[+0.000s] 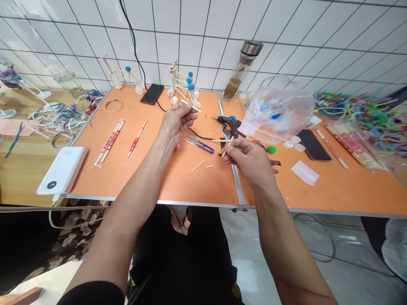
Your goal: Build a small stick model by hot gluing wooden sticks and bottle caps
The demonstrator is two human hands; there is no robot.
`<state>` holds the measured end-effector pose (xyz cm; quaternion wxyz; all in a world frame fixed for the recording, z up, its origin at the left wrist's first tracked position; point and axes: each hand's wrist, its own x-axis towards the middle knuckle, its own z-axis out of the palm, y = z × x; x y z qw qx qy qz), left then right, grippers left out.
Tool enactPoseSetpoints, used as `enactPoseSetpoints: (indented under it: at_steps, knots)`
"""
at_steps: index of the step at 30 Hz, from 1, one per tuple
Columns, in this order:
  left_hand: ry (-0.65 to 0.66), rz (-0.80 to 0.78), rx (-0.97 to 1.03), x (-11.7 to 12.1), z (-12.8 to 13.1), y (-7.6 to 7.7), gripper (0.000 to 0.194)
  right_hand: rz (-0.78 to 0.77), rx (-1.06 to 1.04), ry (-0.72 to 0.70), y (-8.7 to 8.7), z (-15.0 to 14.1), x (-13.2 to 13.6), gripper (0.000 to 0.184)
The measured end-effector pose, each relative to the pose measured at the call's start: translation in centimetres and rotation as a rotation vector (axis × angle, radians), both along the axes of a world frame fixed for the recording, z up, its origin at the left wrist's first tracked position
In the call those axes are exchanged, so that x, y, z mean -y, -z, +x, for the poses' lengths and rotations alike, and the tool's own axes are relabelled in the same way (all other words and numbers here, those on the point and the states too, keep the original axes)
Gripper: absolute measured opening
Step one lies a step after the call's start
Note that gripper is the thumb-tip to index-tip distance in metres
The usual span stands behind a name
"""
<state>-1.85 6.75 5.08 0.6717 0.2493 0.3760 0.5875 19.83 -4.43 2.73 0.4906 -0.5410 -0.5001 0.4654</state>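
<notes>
Head view — sticks (219, 140) above the desk (190, 182)
Left hand (178, 120) pinches one stick (196, 109), right hand (250, 160) two, fingers closed; behind, a flask (241, 71) (leaves (233, 87) inside) stands near a plastic bag (291, 106).

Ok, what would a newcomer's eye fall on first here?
Probably the left hand and right hand, pinching pale sticks over the orange table. Next, perhaps, the stick frame with blue balls behind the left hand, near the tiled wall. Bright strands at far right also stand out.
</notes>
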Motion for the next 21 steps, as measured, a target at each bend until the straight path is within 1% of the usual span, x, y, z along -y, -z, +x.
enactPoseSetpoints:
  at_steps: [4,8,10,13,15,18,21]
  knots:
    - [-0.006,0.058,-0.003,0.0,0.0,0.1,0.024,0.088,-0.061,0.060,-0.9,-0.5,-1.8,0.025]
    - [-0.038,0.163,-0.072,-0.3,0.1,0.6,0.032,0.214,-0.076,0.093,-1.9,-1.6,-4.1,0.028]
    - [-0.052,0.223,-0.115,-0.3,0.2,0.8,0.036,0.270,-0.090,0.085,-2.1,-2.2,-5.4,0.031]
    - [-0.050,0.311,-0.169,-0.1,0.6,1.1,0.040,0.328,-0.135,0.072,-1.5,-2.8,-7.0,0.037]
    - [-0.039,0.332,-0.209,0.1,0.9,1.1,0.042,0.347,-0.174,0.074,-0.8,-3.0,-7.7,0.039]
    - [-0.016,0.348,-0.244,0.5,1.3,1.1,0.043,0.361,-0.219,0.085,0.2,-2.9,-8.2,0.042]
    - [-0.008,0.367,-0.264,0.8,1.6,1.0,0.043,0.385,-0.205,0.095,0.6,-2.7,-8.2,0.045]
